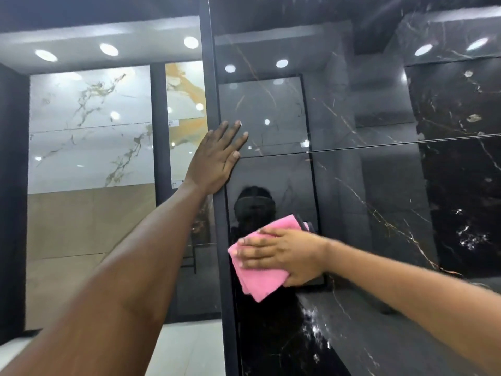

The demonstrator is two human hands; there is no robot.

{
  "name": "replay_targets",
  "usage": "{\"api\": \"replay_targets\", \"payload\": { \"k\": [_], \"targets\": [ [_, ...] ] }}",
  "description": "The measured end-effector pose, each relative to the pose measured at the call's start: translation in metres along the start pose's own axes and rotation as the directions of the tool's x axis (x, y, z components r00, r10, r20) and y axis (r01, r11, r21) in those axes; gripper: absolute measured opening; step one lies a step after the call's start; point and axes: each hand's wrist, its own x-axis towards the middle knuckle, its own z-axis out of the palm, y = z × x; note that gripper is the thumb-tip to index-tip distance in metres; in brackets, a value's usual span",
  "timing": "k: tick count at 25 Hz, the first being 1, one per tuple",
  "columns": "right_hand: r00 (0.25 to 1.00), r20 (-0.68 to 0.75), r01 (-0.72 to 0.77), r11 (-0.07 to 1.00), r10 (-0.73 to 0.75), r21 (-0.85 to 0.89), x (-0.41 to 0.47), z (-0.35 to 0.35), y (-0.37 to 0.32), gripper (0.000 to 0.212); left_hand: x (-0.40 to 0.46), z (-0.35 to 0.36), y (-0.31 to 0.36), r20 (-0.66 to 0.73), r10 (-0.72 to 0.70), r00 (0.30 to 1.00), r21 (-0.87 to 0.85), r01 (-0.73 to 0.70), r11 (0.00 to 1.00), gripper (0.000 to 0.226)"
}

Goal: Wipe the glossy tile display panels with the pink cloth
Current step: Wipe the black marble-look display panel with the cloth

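My right hand lies flat over the folded pink microfibre cloth, fingers straight and spread, pressing it against the glossy black marble-look tile panel with pale and gold veining; nothing is gripped, the cloth is simply pinned between palm and tile. It sits near the panel's left border, just beside the dark upright frame strip, below the thin horizontal seam where two tiles meet. My left hand is higher up, also flat and holding nothing, fingers straight, laid across that same frame strip with the fingertips on the upper tile, which reads to me as a brace while I wipe. So I judge the wiping itself is in hand, on the lower tile's left part. The next move, I think, calls for sliding the cloth across the surface under even pressure, keeping the palm flat so it does not bunch, then working toward the broad stretch to the right. Further off, past the frame, stands a pale marble-look display panel with gold veins, untouched by either hand.
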Motion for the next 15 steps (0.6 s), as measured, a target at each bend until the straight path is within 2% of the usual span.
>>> {"api": "replay_targets", "payload": {
  "k": [1, 2, 3, 4, 5, 6, 7, 8, 9, 10, 11, 12, 13, 14, 15],
  "targets": [
    [1.0, -0.028, -0.012, 1.0, 0.012, -0.016, 0.001, -0.013, 0.021, 0.078, 0.0, -0.001, 0.001, 0.001, -0.005, 1.0, -0.001, 0.005, 1.0, 0.053],
    [0.985, -0.05, -0.166, 0.986, 0.167, 0.022, 0.004, -0.024, 0.045, 0.077, 0.001, -0.001, 0.001, 0.003, -0.005, 1.0, -0.003, 0.005, 1.0, 0.053],
    [0.916, -0.097, -0.381, 0.92, 0.389, 0.098, 0.008, -0.033, 0.068, 0.076, 0.001, 0.0, 0.001, 0.01, -0.005, 1.0, -0.008, 0.006, 1.0, 0.053],
    [0.813, -0.101, -0.556, 0.815, 0.574, 0.164, 0.011, -0.042, 0.079, 0.078, 0.0, 0.0, 0.0, 0.019, -0.005, 1.0, -0.013, 0.005, 1.0, 0.053],
    [0.746, -0.107, -0.631, 0.75, 0.657, 0.199, 0.016, -0.042, 0.076, 0.08, 0.0, -0.001, -0.001, 0.028, -0.006, 1.0, -0.019, 0.006, 1.0, 0.054],
    [0.742, -0.147, -0.625, 0.755, 0.654, 0.199, 0.022, -0.031, 0.057, 0.081, 0.0, -0.003, -0.001, 0.039, -0.009, 0.999, -0.024, 0.01, 1.0, 0.055],
    [0.816, -0.134, -0.537, 0.823, 0.563, 0.185, 0.025, -0.014, 0.028, 0.08, 0.001, -0.006, 0.0, 0.059, -0.016, 0.998, -0.027, 0.018, 0.999, 0.056],
    [0.909, -0.068, -0.396, 0.903, 0.411, 0.167, 0.024, -0.001, -0.008, 0.078, 0.002, -0.009, 0.003, 0.075, -0.039, 0.996, -0.028, 0.041, 0.999, 0.056],
    [0.969, -0.001, -0.242, 0.956, 0.245, 0.166, 0.016, 0.007, -0.036, 0.078, 0.002, -0.01, 0.01, 0.078, -0.082, 0.994, -0.029, 0.084, 0.996, 0.056],
    [0.992, 0.065, -0.122, 0.975, 0.112, 0.183, 0.004, 0.004, -0.047, 0.078, -0.001, -0.009, 0.021, 0.067, -0.141, 0.988, -0.035, 0.144, 0.989, 0.056],
    [0.998, 0.058, -0.048, 0.985, 0.039, 0.168, -0.011, -0.001, -0.037, 0.076, -0.007, -0.005, 0.035, 0.048, -0.206, 0.977, -0.05, 0.208, 0.977, 0.057],
    [0.995, 0.043, -0.091, 0.988, 0.086, 0.124, -0.024, -0.011, -0.015, 0.074, -0.015, 0.001, 0.05, 0.034, -0.25, 0.968, -0.059, 0.252, 0.966, 0.059],
    [0.956, 0.044, -0.293, 0.945, 0.289, 0.144, -0.033, -0.019, 0.012, 0.073, -0.026, 0.009, 0.063, 0.038, -0.262, 0.964, -0.039, 0.264, 0.964, 0.063],
    [0.829, 0.02, -0.55, 0.806, 0.56, 0.22, -0.045, -0.025, 0.046, 0.078, -0.037, 0.018, 0.073, 0.045, -0.251, 0.967, 0.016, 0.251, 0.968, 0.066],
    [0.622, -0.027, -0.743, 0.6, 0.783, 0.298, -0.06, -0.036, 0.08, 0.086, -0.048, 0.026, 0.076, 0.046, -0.23, 0.972, 0.082, 0.226, 0.971, 0.068]
  ]
}}
